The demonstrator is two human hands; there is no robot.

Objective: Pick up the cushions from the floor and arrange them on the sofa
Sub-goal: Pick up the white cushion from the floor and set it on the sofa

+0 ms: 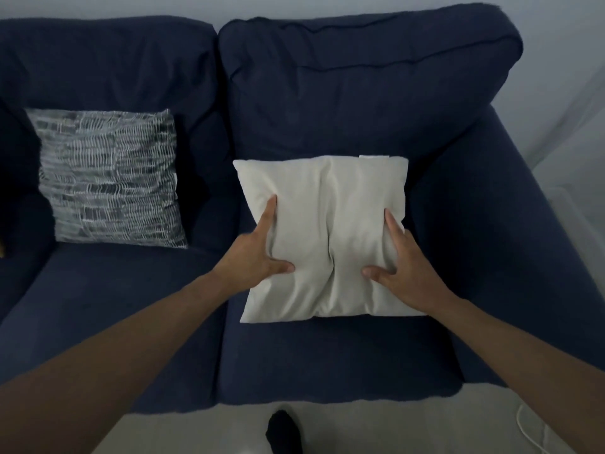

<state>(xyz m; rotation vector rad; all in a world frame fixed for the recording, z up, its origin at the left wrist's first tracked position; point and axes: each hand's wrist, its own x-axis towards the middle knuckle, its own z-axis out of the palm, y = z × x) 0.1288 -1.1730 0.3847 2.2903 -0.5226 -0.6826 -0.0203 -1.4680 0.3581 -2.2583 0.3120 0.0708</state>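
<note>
fingers point(269, 211) of the left hand point(258, 253) and right hand point(404, 273) spread wide, gripping the white cushion point(327, 231) by its sides on the sofa point(360, 109)'s right seat. a patterned cushion point(108, 178) already leans at the left seat's back; this one looks nearly placed, and no cushion shows on the visible floor point(360, 427).

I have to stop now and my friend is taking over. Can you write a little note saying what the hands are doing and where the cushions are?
Left hand: gripping the left edge of the white cushion.
Right hand: gripping its right edge.
White cushion: on the right side of the sofa, near the backrest, squeezed between both hands.
Patterned cushion: leaning against the backrest on the left side.
Done: patterned cushion looks set; white one is on the sofa.
Left: prop the white cushion against the backrest, let go. No cushion shows on the visible strip of floor; check the rest.
</note>
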